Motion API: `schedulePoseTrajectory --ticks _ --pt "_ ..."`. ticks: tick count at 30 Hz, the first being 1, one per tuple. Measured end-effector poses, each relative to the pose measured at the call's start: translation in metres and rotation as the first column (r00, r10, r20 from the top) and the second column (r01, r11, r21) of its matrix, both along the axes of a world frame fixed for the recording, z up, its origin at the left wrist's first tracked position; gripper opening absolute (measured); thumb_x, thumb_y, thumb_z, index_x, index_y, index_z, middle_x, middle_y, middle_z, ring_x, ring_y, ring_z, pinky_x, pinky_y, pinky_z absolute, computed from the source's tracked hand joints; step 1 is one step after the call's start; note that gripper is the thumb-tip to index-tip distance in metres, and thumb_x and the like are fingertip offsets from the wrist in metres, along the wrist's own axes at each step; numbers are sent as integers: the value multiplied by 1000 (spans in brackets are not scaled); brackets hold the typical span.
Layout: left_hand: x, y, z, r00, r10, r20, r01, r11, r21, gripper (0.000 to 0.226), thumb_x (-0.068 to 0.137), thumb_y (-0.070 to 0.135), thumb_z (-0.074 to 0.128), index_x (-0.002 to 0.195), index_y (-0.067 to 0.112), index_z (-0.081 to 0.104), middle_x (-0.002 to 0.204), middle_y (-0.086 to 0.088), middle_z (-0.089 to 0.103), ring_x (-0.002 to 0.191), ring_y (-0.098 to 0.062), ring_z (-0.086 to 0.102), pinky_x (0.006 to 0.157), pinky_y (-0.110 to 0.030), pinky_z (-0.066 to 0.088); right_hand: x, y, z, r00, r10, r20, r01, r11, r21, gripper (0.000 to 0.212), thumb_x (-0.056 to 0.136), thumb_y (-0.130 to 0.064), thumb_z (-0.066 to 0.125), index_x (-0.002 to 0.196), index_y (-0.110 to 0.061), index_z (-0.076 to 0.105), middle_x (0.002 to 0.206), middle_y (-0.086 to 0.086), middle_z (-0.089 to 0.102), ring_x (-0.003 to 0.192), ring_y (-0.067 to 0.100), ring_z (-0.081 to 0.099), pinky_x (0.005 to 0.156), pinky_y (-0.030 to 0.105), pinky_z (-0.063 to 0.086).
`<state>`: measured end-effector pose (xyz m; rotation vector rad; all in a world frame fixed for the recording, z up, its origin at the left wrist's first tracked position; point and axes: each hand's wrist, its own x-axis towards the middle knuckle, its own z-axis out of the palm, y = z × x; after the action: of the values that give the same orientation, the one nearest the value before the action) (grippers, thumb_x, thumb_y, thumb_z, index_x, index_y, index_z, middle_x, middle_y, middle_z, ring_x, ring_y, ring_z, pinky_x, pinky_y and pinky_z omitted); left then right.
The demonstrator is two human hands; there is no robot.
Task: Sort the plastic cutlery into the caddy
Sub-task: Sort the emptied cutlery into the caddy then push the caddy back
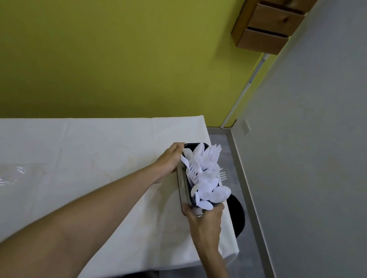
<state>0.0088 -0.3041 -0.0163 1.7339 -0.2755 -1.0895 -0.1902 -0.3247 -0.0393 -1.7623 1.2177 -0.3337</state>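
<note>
Fingers of left hand (168, 160) wrap caddy (183, 186) far end, right hand (205, 222) grips near end; cutlery (207, 178) heaped inside, at desk (82, 161) right edge, centre-right of frame.

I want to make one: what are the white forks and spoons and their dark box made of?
Forks and spoons: probably thin white plastic, smooth and faintly shiny. Box: dark, rigid, smooth grey side; plastic or metal, I cannot tell which.

One caddy (182, 186), two hands (169, 160) (207, 220)
</note>
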Motion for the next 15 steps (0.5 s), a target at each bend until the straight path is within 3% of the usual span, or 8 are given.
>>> schedulePoseTrajectory --ticks 4,7,9,11,13,15 --pt "7 25 -3 992 128 20 -127 991 -39 25 78 63 35 86 45 49 109 -4 60 107 -27 55 101 -48 44 15 -12 7 997 61 44 -62 998 15 42 69 -8 77 105 -6 55 95 -7 54 79 18 62 51 12 44" --pt "25 59 3 936 341 87 -334 939 -80 25 78 64 37 79 41 48 89 5 56 92 -22 52 93 -46 46 51 -20 25 982 170 87 -170 985 -11 43 72 7 63 112 -3 49 102 2 54 70 14 56 47 10 41" --pt "40 82 7 873 467 143 -454 884 -112 29 78 65 40 78 37 47 84 5 56 90 -23 55 93 -51 47 85 -20 36 968 230 100 -229 973 -17 52 79 8 57 123 -14 42 98 0 56 71 10 55 47 10 41" --pt "59 108 7 801 576 165 -560 817 -134 33 76 65 44 76 33 49 84 1 59 96 -30 60 93 -55 49 124 -15 44 953 287 98 -288 957 -4 47 83 6 53 124 -13 39 88 0 55 69 13 51 46 14 39" --pt "77 129 5 760 631 154 -615 776 -142 34 75 64 47 74 30 48 84 -1 59 102 -35 61 94 -56 49 158 -11 48 936 337 106 -338 941 -2 40 84 5 50 120 -12 40 90 4 56 74 21 51 51 23 39" --pt "93 152 3 723 677 138 -661 736 -145 32 74 62 49 70 30 47 83 -1 58 96 -33 63 96 -57 47 191 -1 49 912 392 120 -395 919 1 41 84 4 47 121 -13 41 95 4 57 80 24 52 56 25 39"
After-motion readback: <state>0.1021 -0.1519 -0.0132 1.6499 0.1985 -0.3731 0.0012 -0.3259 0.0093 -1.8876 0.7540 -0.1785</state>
